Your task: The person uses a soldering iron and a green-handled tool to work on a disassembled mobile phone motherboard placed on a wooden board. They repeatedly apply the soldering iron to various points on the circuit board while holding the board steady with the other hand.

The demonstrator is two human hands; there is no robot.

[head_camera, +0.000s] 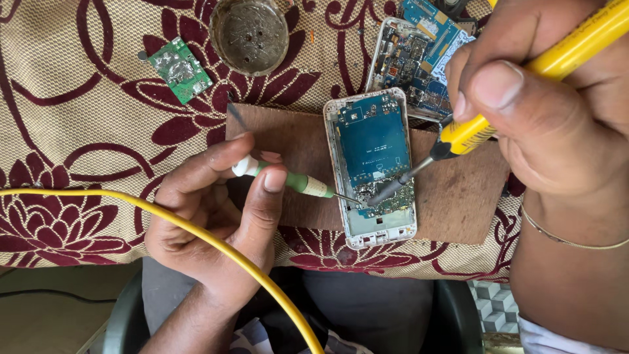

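Head view, looking straight down at my two hands over a bench draped in a cream cloth (78, 85) with dark red flower patterns. An opened phone (375, 167), white-framed with its blue circuit board exposed, lies on a brown wooden board (458, 190) at centre.

My left hand (216, 210) is curled closed around a slim green and white probe (288, 180), pinched between thumb and forefinger. Its fine metal point touches the lower part of the phone's board, among the small components. My right hand (550, 111) is closed around a yellow-handled soldering iron (498, 111), held like a pen and slanting down from the upper right. Its dark tip meets the same lower area, right beside the probe point.

I judge the step in hand to be fine solder work on one spot of the board. The next move would call for steady, tiny motions with both tips.

Both wrists angle inward. The left forearm comes up from the bottom edge, the right from the right edge, wearing a thin bracelet (570, 239).

A yellow cable (164, 216) arcs across the left wrist. Behind the phone lie a second stripped phone (419, 52), a small green circuit board (179, 69) and a round metal tin (249, 33).
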